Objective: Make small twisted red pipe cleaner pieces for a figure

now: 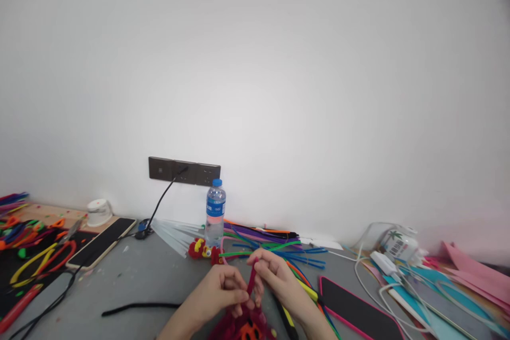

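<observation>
1. So the narrow, dark magenta fuzzy strip [252,278] sits at 6 o'clock in the view, tip pointing just past 12, above the matte grey surface [131,289].
2. I'd guess it's super light, soft and bendy, and that fuzz shouldn't slip much. Squeezing hard might flatten it.
3. Best grip, imo: 1 pinch at the tip, 1 low down, near the dark magenta fuzzy bundle with orange and black patches [231,325] at its 6 o'clock.
4. Left hand [219,293], at the strip's 8 o'clock: nearly closed, thumb and fingers pinching the lower part.
5. Right hand [274,280], at 3 o'clock: fingers curled, fingertips pinching the top end.
</observation>
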`<action>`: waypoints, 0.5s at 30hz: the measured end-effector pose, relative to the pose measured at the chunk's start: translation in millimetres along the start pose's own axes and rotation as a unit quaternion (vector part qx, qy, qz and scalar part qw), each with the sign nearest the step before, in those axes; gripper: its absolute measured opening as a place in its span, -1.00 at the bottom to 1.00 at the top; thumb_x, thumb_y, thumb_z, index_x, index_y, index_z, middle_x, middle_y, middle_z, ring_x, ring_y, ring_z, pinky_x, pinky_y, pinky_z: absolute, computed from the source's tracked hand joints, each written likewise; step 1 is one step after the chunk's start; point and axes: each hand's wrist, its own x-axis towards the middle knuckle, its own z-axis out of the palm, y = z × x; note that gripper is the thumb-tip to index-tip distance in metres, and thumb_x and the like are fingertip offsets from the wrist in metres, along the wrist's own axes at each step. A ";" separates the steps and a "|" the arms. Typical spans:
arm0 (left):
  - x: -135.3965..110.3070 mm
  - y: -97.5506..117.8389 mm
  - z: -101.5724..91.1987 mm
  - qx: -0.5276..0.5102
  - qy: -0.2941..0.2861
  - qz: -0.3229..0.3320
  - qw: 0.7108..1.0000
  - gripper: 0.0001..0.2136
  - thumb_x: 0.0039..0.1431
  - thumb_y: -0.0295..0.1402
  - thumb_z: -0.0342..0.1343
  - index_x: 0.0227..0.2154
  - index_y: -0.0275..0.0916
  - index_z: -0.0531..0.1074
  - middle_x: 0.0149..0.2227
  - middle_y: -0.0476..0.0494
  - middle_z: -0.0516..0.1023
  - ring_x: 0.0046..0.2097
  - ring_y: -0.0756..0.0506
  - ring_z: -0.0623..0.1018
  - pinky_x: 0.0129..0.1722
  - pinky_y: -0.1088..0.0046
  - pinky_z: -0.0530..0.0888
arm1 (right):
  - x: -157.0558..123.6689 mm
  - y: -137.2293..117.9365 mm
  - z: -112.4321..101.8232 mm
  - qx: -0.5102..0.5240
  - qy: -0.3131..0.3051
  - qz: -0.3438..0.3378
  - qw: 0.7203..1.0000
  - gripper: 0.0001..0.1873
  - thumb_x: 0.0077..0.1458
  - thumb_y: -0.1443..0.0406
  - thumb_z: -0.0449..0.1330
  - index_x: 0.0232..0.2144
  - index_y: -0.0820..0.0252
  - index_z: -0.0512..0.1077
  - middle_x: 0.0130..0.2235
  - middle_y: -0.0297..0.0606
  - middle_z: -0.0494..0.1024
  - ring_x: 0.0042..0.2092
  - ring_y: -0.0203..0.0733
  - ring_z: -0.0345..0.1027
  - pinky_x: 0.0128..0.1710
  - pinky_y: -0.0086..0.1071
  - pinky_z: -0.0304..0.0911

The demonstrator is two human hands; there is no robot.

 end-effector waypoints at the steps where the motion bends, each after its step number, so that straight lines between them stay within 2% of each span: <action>1: 0.9 -0.8 -0.9 0.003 0.001 0.005 1.000 -0.71 -0.17 -0.22 0.32 -0.53 -0.29 0.37 -0.50 -0.15 0.62 -0.60 0.04 0.43 -0.52 0.51 0.33 | -0.4 -1.8 0.4 -0.006 -0.009 0.005 1.000 -0.59 0.07 -0.01 0.21 -0.27 0.22 0.35 -0.65 -0.48 0.39 -0.64 -0.36 0.30 -0.60 -0.52 0.20; 7: 4.8 -3.9 -6.1 0.025 0.004 -0.002 1.000 -0.74 -0.14 -0.23 0.31 -0.48 -0.33 0.47 -0.48 -0.15 0.61 -0.56 0.03 0.45 -0.49 0.50 0.36 | -1.3 -4.6 1.8 -0.055 -0.049 0.013 0.997 -0.57 0.10 -0.03 0.16 -0.40 0.24 0.38 -0.64 -0.45 0.38 -0.65 -0.40 0.23 -0.60 -0.53 0.16; 11: 0.5 1.6 -5.3 0.048 -0.021 -0.020 0.998 -0.72 -0.07 -0.19 0.28 -0.42 -0.36 0.56 -0.43 -0.17 0.61 -0.49 0.00 0.49 -0.43 0.50 0.39 | 0.9 0.1 3.8 -0.057 -0.020 0.011 0.998 -0.57 0.13 -0.04 0.13 -0.40 0.23 0.39 -0.65 -0.49 0.33 -0.66 -0.40 0.19 -0.61 -0.54 0.15; 15: -3.0 5.0 -3.8 0.039 -0.022 -0.023 0.999 -0.70 -0.05 -0.16 0.27 -0.43 -0.35 0.55 -0.42 -0.17 0.61 -0.46 -0.02 0.53 -0.43 0.51 0.40 | 4.3 3.2 9.4 -0.042 -0.004 -0.003 0.999 -0.57 0.12 -0.05 0.13 -0.42 0.22 0.37 -0.66 -0.49 0.30 -0.67 -0.39 0.16 -0.63 -0.52 0.13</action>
